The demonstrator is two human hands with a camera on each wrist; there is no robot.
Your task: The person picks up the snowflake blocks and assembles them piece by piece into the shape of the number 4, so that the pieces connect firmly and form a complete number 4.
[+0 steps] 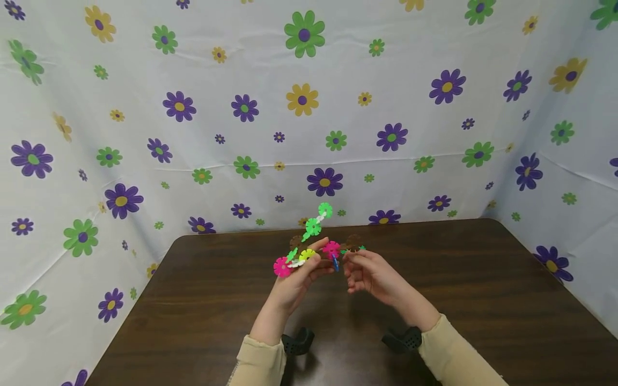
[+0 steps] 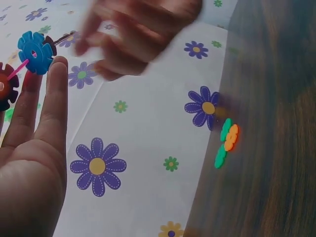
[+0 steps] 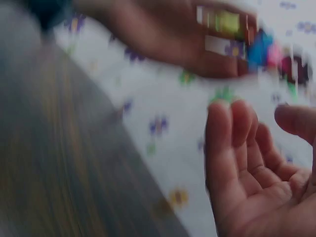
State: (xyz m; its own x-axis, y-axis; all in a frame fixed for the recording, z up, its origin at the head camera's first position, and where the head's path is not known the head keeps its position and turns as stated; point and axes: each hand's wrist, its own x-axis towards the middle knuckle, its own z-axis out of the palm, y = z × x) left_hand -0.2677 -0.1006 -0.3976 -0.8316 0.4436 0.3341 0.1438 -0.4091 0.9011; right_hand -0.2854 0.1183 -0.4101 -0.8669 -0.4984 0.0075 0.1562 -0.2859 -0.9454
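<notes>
My left hand (image 1: 295, 276) holds a chain of interlocking flower discs, thumb by its yellow disc (image 1: 307, 254). Green discs (image 1: 313, 227) rise from the chain at the upper end, and a pink disc (image 1: 282, 267) sits near the wrist. By the left fingertips are another pink disc (image 1: 331, 249) and a blue disc (image 2: 34, 53), with a brown disc (image 1: 354, 241) beyond them. My right hand (image 1: 376, 276) is close to this end, its fingers loosely bent. In the right wrist view there is a gap between its thumb and fingers, with nothing held. The left wrist view blurs it.
Green and orange discs (image 2: 231, 138), joined together, lie on the dark wooden table (image 1: 203, 300). A flower-printed white cloth (image 1: 270, 69) hangs behind the table and along both sides. Each wrist wears a black device (image 1: 298, 341).
</notes>
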